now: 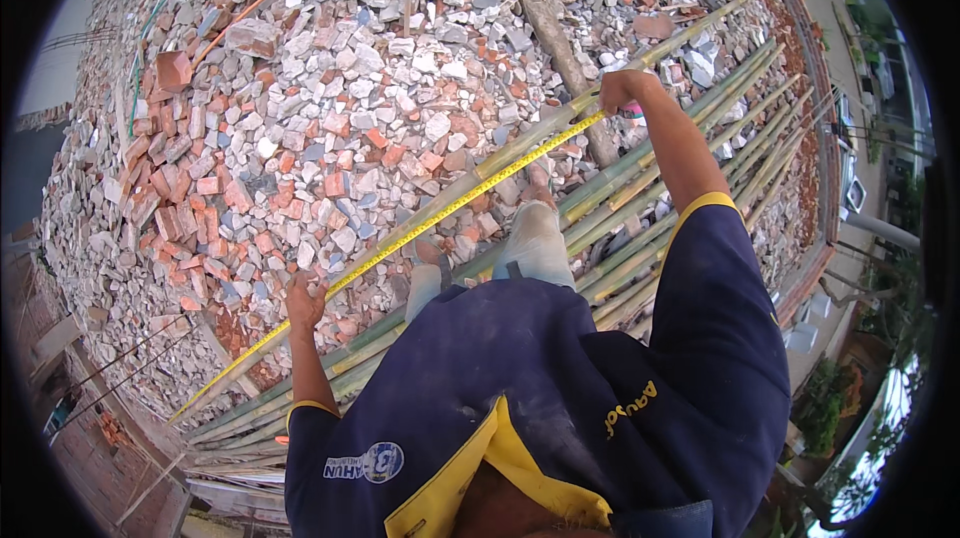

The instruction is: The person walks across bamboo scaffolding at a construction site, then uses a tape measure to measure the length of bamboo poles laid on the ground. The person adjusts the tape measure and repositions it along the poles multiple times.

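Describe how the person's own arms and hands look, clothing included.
The left hand and right hand are ungloved, and the forearms are uncovered. The left sleeve and right sleeve are short and dark navy, each edged with a yellow band at the cuff. No cables run along either arm.

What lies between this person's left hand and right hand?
The head view shows a long, narrow yellow measuring tape between the left hand and the right hand, running along a pale, round bamboo pole.
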Available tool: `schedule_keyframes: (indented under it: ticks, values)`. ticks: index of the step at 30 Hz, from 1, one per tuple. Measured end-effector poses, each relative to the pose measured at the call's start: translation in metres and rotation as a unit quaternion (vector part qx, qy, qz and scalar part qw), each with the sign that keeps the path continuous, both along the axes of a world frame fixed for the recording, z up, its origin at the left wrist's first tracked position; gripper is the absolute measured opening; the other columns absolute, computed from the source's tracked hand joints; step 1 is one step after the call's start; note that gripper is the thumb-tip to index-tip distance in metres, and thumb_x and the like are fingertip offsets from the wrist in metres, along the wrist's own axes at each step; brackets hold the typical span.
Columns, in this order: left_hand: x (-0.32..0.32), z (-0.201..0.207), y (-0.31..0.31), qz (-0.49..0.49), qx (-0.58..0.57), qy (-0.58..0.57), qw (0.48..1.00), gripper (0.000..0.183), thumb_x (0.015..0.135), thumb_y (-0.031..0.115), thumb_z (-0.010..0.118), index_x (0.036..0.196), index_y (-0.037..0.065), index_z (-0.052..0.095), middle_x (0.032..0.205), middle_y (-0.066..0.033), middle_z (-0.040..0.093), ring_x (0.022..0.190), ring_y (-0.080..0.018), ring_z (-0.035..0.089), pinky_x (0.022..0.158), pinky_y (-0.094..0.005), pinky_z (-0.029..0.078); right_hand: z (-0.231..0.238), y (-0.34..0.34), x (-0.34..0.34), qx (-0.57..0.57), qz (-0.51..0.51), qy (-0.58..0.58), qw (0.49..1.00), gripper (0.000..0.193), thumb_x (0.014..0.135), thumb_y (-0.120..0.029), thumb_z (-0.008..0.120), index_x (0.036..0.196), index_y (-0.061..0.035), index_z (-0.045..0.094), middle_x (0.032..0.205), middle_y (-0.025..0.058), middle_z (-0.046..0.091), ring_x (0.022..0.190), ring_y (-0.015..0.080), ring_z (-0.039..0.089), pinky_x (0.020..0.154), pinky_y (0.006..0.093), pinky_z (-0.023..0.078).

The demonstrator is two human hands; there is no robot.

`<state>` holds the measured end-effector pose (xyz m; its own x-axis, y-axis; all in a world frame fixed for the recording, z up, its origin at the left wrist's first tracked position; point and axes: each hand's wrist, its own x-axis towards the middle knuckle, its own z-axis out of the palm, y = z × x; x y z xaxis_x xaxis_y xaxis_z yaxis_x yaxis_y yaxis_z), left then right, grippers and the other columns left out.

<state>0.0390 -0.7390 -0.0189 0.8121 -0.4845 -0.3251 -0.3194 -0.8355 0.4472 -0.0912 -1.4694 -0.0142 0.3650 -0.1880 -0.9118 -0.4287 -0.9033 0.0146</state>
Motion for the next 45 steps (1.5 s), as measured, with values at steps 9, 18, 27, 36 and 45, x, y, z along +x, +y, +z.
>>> schedule_keyframes:
  ticks: [9,18,27,36,45]
  values:
    - [-0.113,0.022,-0.155,0.128,0.020,-0.092,0.987,0.030,0.074,0.009,0.066,0.101,0.001,0.055,0.114,-0.0192,0.051,0.109,-0.0371,0.047,0.094,-0.0431,0.037,-0.175,-0.024,-0.004,0.147,0.119,-0.096,0.977,0.035,0.062,-0.021,0.068,0.090,-0.0003,0.067,0.088,0.0146,0.067,0.080,0.0268,0.065,0.072,0.0443,0.047]
    - [-0.239,0.042,-0.277,0.253,0.070,-0.006,0.965,0.029,0.075,0.008,0.065,0.101,0.002,0.055,0.113,-0.0227,0.050,0.108,-0.0371,0.047,0.093,-0.0439,0.038,-0.222,-0.020,0.005,0.142,0.036,-0.040,0.988,0.038,0.073,-0.017,0.055,0.107,-0.0034,0.061,0.116,0.0125,0.059,0.110,0.0321,0.055,0.098,0.0674,0.020]
    - [-0.245,0.005,-0.331,0.250,0.064,0.012,0.966,0.027,0.075,0.009,0.065,0.100,0.003,0.055,0.112,-0.0199,0.051,0.106,-0.0366,0.048,0.092,-0.0435,0.038,-0.308,-0.023,-0.025,0.168,0.064,0.011,0.984,0.039,0.077,-0.020,0.050,0.109,-0.0009,0.060,0.119,0.0161,0.057,0.112,0.0344,0.053,0.101,0.0645,0.020]
    - [-0.241,-0.131,-0.368,0.240,0.015,0.101,0.965,0.025,0.073,0.009,0.065,0.096,0.000,0.057,0.104,-0.0197,0.056,0.094,-0.0354,0.054,0.083,-0.0407,0.044,-0.372,-0.032,-0.053,0.191,0.031,0.004,0.981,0.033,0.076,-0.025,0.051,0.096,-0.0038,0.065,0.107,0.0174,0.062,0.104,0.0354,0.057,0.095,0.0642,0.027]
    - [-0.258,-0.237,-0.425,0.326,-0.022,0.212,0.921,0.022,0.074,0.014,0.063,0.093,0.003,0.062,0.091,-0.0187,0.059,0.083,-0.0339,0.057,0.073,-0.0403,0.046,-0.374,-0.035,-0.053,0.186,0.073,-0.027,0.979,0.025,0.071,-0.030,0.055,0.084,-0.0145,0.070,0.094,0.0128,0.065,0.092,0.0337,0.060,0.085,0.0454,0.045]
